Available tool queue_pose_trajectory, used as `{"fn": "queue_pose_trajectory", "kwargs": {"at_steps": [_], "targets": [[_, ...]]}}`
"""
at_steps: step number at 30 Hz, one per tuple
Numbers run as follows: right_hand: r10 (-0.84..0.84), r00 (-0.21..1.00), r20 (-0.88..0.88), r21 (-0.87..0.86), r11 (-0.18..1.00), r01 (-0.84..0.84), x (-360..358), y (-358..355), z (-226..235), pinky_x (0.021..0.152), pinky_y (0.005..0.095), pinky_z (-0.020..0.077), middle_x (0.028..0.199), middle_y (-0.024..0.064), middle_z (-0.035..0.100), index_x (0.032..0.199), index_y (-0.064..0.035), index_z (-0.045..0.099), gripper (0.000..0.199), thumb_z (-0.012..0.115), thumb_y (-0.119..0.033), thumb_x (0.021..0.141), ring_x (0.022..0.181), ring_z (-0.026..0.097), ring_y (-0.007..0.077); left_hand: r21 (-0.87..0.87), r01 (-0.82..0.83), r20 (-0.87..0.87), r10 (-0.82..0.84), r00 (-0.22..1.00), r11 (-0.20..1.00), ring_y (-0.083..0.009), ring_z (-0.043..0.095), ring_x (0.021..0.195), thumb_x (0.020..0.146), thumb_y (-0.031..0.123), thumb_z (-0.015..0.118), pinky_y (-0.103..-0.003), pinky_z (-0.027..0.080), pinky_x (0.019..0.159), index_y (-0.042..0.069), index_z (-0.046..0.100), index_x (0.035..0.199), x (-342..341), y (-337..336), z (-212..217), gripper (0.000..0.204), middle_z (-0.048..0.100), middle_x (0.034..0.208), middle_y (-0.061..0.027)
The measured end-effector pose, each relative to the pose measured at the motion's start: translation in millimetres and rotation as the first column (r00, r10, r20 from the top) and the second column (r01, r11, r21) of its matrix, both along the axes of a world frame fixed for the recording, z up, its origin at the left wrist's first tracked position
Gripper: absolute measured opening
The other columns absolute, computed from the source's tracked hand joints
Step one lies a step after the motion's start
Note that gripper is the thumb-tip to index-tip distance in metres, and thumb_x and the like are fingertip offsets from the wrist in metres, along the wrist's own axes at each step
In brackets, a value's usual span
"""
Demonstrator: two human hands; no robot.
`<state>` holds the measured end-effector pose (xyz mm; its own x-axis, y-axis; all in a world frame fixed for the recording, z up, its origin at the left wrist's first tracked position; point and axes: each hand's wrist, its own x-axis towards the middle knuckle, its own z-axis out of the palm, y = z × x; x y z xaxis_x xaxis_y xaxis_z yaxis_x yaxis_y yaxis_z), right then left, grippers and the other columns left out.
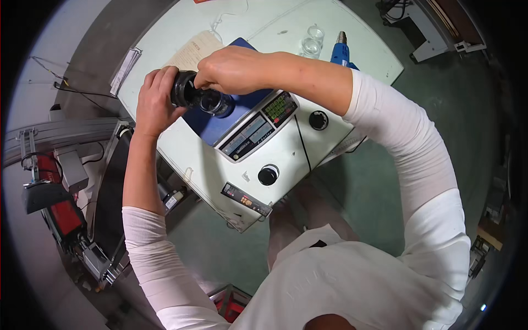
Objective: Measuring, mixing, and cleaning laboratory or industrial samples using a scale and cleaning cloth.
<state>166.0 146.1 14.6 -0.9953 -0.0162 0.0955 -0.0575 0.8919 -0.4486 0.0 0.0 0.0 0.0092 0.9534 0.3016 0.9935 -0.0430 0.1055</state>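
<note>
A black wide-mouthed jar (184, 88) lies tilted in my left hand (156, 99), its mouth turned toward the right. The fingers of this hand are wrapped round the jar's side. At the jar's mouth, my right hand (234, 70) has its fingers pinched together; what they hold, if anything, is hidden. Just below the fingers, a small clear glass jar (219, 108) with dark stuff inside stands on the blue platform (204, 125) of a weighing scale. Green digits glow on the scale's display (279, 108).
Two round black lids or small pots (268, 175) (318, 120) lie on the white table (214, 165) in front of the scale. Clear glass jars (312, 43) and a blue heat gun (341, 51) are at the back right. A brown paper sheet (192, 54) lies behind the scale.
</note>
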Motion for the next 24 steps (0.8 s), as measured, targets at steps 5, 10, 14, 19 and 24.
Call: {"fn": "queue_pose_trajectory", "kwargs": {"at_steps": [5,10,14,19,24], "targets": [[0.057,0.998,-0.027,0.058,0.997,-0.056,-1,9,7,0.066,0.0407,0.0449,0.079,0.0088,0.058,0.081,-0.008,0.063,0.009,0.056,-0.009,0.076,0.077,0.058,0.0299,-0.048,0.0,-0.067,-0.003,0.998,0.999,-0.0317,0.049,0.106,0.044,0.007,0.079,-0.04,0.043,0.083,0.008,0.046,0.116,5,2,-1,0.079,0.053,0.115,-0.0095],[0.092,0.995,-0.032,0.197,0.977,-0.084,7,12,17,0.063,0.0396,0.0455,0.075,0.0077,0.054,0.078,-0.0081,0.063,0.008,0.057,-0.007,0.073,0.076,0.057,0.0276,-0.031,0.003,-0.093,-0.006,0.996,1.0,-0.0311,0.049,0.106,0.045,0.008,0.08,-0.04,0.044,0.083,0.008,0.046,0.116,8,5,-3,0.079,0.053,0.115,-0.0093],[0.125,0.986,-0.11,0.245,0.965,-0.095,12,14,16,0.061,0.0388,0.0463,0.073,0.0072,0.053,0.078,-0.0084,0.063,0.009,0.057,-0.006,0.071,0.075,0.057,0.0265,-0.02,0.004,-0.095,-0.006,0.995,1.0,-0.0309,0.049,0.106,0.045,0.008,0.08,-0.04,0.044,0.083,0.008,0.046,0.117,7,6,-4,0.079,0.053,0.115,-0.0093],[0.108,0.981,-0.159,0.232,0.97,-0.069,21,12,15,0.065,0.0404,0.0485,0.079,0.0073,0.06,0.082,-0.0105,0.067,0.017,0.055,-0.01,0.071,0.078,0.06,0.0289,-0.021,-0.003,-0.089,0.001,0.996,1.0,-0.0326,0.049,0.105,0.044,0.006,0.08,-0.041,0.043,0.085,0.007,0.045,0.116,10,6,-3,0.08,0.053,0.113,-0.0106],[0.097,0.966,-0.238,0.265,0.964,-0.032,26,13,2,0.064,0.0395,0.0491,0.077,0.0073,0.059,0.08,-0.0095,0.066,0.014,0.054,-0.01,0.072,0.077,0.06,0.0279,-0.019,-0.006,-0.107,0.004,0.994,1.0,-0.0303,0.049,0.107,0.046,0.007,0.079,-0.04,0.044,0.083,0.008,0.046,0.117,7,6,-7,0.078,0.053,0.116,-0.0091]]}}
